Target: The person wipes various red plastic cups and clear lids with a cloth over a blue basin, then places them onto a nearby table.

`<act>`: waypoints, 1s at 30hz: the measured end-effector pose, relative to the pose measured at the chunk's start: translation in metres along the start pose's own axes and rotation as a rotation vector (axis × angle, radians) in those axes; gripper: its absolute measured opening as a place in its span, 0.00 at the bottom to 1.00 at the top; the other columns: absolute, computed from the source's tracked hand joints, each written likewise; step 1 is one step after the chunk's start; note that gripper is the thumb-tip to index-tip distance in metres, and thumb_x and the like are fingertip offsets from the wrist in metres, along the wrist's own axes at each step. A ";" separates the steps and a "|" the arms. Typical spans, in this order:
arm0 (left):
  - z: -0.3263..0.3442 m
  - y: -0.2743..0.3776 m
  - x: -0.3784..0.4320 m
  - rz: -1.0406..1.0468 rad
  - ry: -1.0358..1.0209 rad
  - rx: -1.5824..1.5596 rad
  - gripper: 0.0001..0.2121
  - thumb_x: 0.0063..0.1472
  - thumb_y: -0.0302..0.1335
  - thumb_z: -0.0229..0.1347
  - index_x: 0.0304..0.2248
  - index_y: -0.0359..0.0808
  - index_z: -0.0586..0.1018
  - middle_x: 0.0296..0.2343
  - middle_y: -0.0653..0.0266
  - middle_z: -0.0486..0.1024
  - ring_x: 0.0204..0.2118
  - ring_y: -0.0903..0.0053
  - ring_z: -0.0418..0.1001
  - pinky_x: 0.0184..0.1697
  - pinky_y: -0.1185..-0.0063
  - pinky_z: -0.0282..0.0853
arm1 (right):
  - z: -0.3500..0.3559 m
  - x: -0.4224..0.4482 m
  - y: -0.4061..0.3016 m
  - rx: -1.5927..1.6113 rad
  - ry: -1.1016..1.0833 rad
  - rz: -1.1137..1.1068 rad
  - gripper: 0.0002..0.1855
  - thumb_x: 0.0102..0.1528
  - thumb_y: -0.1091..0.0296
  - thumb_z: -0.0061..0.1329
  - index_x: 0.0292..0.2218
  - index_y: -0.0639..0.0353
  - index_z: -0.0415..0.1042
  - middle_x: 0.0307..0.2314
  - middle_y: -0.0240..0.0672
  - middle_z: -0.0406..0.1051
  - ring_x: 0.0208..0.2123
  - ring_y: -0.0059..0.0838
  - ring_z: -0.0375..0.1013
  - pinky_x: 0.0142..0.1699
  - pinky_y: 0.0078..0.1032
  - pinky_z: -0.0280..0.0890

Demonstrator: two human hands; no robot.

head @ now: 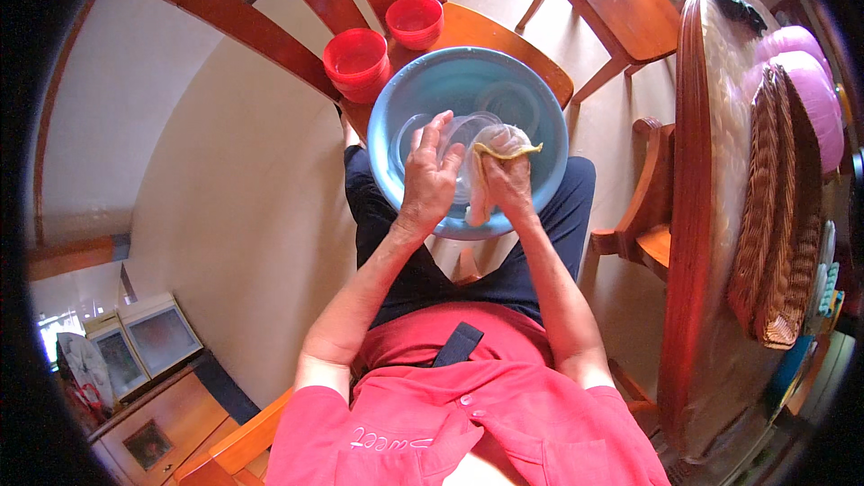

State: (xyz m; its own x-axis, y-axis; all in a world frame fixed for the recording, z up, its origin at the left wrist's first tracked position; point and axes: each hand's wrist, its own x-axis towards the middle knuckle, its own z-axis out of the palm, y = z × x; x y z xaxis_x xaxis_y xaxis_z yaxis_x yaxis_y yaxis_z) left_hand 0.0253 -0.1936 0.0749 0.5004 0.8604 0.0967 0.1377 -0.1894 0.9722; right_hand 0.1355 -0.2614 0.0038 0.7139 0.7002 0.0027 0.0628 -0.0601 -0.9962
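My right hand grips a pale cloth with a yellow edge, bunched over the fingers and hanging toward the basin's near rim. Beside it, my left hand is over the blue plastic basin, fingers and thumb spread. Clear round plastic pieces, like lids or shallow bowls, lie between and under the hands. Another clear round piece rests toward the far side of the basin. Which clear pieces the fingers touch is partly hidden.
Two stacks of red plastic bowls, one nearer and one farther, stand on the wooden chair behind the basin. To the right, a covered table carries a brown woven basket. Another wooden chair stands at the upper right.
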 end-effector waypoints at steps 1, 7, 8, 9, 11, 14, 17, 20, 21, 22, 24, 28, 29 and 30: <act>-0.005 0.004 -0.001 0.140 0.013 0.177 0.26 0.50 0.27 0.56 0.48 0.32 0.64 0.49 0.52 0.59 0.54 0.62 0.55 0.55 0.71 0.53 | -0.006 0.004 0.003 0.023 -0.035 0.043 0.12 0.47 0.70 0.49 0.36 0.61 0.67 0.30 0.36 0.70 0.33 0.27 0.70 0.36 0.25 0.65; -0.022 0.038 -0.007 0.752 -0.444 0.973 0.19 0.45 0.33 0.58 0.37 0.35 0.72 0.46 0.54 0.64 0.57 0.62 0.50 0.59 0.58 0.38 | -0.040 0.025 -0.041 -0.048 -0.266 0.314 0.18 0.46 0.73 0.39 0.42 0.60 0.66 0.32 0.32 0.67 0.33 0.23 0.67 0.36 0.21 0.64; -0.021 0.025 -0.004 0.795 -0.436 1.046 0.14 0.47 0.31 0.56 0.34 0.35 0.73 0.43 0.56 0.67 0.56 0.62 0.53 0.59 0.58 0.37 | -0.041 0.026 -0.051 -0.006 -0.266 0.325 0.18 0.45 0.72 0.39 0.40 0.61 0.66 0.31 0.32 0.68 0.31 0.23 0.67 0.34 0.21 0.64; -0.019 0.023 0.001 0.843 -0.433 1.111 0.09 0.49 0.29 0.54 0.30 0.35 0.74 0.40 0.58 0.70 0.55 0.63 0.56 0.59 0.58 0.37 | -0.045 0.026 -0.059 0.033 -0.258 0.338 0.18 0.45 0.71 0.39 0.39 0.61 0.66 0.30 0.32 0.68 0.29 0.23 0.67 0.33 0.21 0.64; -0.022 0.023 0.004 0.711 -0.398 0.959 0.04 0.52 0.25 0.49 0.26 0.35 0.74 0.32 0.61 0.74 0.45 0.66 0.68 0.59 0.60 0.40 | -0.054 0.026 -0.059 0.198 -0.248 0.360 0.19 0.45 0.68 0.40 0.40 0.62 0.65 0.30 0.33 0.68 0.29 0.24 0.67 0.34 0.22 0.64; -0.023 0.029 0.003 0.414 -0.346 0.637 0.05 0.56 0.25 0.48 0.28 0.34 0.74 0.32 0.61 0.75 0.36 0.70 0.73 0.55 0.68 0.52 | -0.070 0.021 -0.053 0.600 -0.352 0.328 0.25 0.48 0.59 0.41 0.45 0.63 0.61 0.35 0.37 0.67 0.36 0.29 0.68 0.42 0.26 0.63; -0.018 0.026 0.009 -0.182 -0.289 -0.030 0.05 0.59 0.26 0.47 0.31 0.33 0.73 0.33 0.62 0.75 0.38 0.78 0.71 0.49 0.77 0.60 | -0.056 0.007 -0.079 0.458 -0.365 0.150 0.25 0.48 0.60 0.44 0.46 0.63 0.60 0.36 0.37 0.67 0.40 0.27 0.67 0.46 0.26 0.62; -0.013 0.025 0.007 -0.108 -0.232 -0.342 0.09 0.59 0.26 0.47 0.38 0.33 0.70 0.34 0.65 0.73 0.37 0.82 0.69 0.40 0.83 0.64 | -0.014 -0.012 -0.104 -0.313 -0.299 -0.425 0.29 0.45 0.61 0.47 0.49 0.60 0.60 0.49 0.40 0.54 0.53 0.35 0.52 0.55 0.28 0.49; -0.009 0.026 0.006 -0.071 -0.190 -0.464 0.09 0.60 0.26 0.46 0.39 0.33 0.70 0.33 0.66 0.73 0.35 0.82 0.70 0.38 0.83 0.65 | -0.004 -0.013 -0.104 -0.461 -0.225 -0.561 0.30 0.45 0.62 0.48 0.50 0.59 0.60 0.53 0.42 0.50 0.57 0.38 0.47 0.58 0.29 0.45; -0.011 0.026 0.008 -0.072 -0.239 -0.502 0.09 0.60 0.26 0.45 0.39 0.33 0.70 0.35 0.67 0.71 0.33 0.84 0.69 0.35 0.84 0.65 | 0.001 -0.008 -0.098 -0.441 -0.192 -0.586 0.27 0.45 0.59 0.47 0.48 0.57 0.63 0.53 0.42 0.51 0.56 0.42 0.48 0.58 0.35 0.42; -0.014 0.024 0.008 -0.074 -0.267 -0.482 0.08 0.61 0.27 0.44 0.38 0.34 0.70 0.34 0.67 0.72 0.30 0.86 0.67 0.33 0.84 0.64 | 0.006 0.006 -0.093 -0.357 -0.179 -0.555 0.26 0.47 0.54 0.46 0.46 0.55 0.65 0.50 0.42 0.56 0.53 0.46 0.52 0.57 0.41 0.42; -0.024 0.029 0.003 -0.209 -0.324 -0.491 0.08 0.62 0.31 0.43 0.32 0.35 0.69 0.28 0.68 0.72 0.25 0.88 0.65 0.28 0.87 0.62 | 0.006 0.021 -0.093 0.322 -0.248 0.017 0.12 0.51 0.69 0.40 0.38 0.61 0.68 0.31 0.31 0.68 0.31 0.19 0.66 0.35 0.16 0.62; -0.027 0.032 0.002 -0.229 -0.343 -0.498 0.08 0.62 0.32 0.43 0.31 0.35 0.68 0.27 0.68 0.72 0.25 0.87 0.65 0.27 0.87 0.61 | 0.000 0.027 -0.091 0.326 -0.246 0.067 0.12 0.53 0.66 0.40 0.37 0.62 0.68 0.27 0.28 0.68 0.27 0.17 0.66 0.30 0.16 0.62; -0.030 0.033 0.002 -0.227 -0.339 -0.490 0.10 0.62 0.34 0.43 0.30 0.36 0.67 0.25 0.67 0.72 0.23 0.86 0.65 0.26 0.87 0.60 | -0.002 0.030 -0.088 0.363 -0.224 0.094 0.12 0.54 0.64 0.40 0.37 0.61 0.68 0.26 0.28 0.68 0.26 0.17 0.66 0.29 0.16 0.62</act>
State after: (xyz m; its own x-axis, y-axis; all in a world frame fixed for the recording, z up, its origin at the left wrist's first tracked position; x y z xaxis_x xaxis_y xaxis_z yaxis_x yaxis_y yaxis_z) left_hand 0.0054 -0.1842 0.1132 0.7582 0.6413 -0.1176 -0.0949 0.2870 0.9532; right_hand 0.1530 -0.2365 0.0916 0.5334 0.8431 -0.0689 -0.2730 0.0945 -0.9573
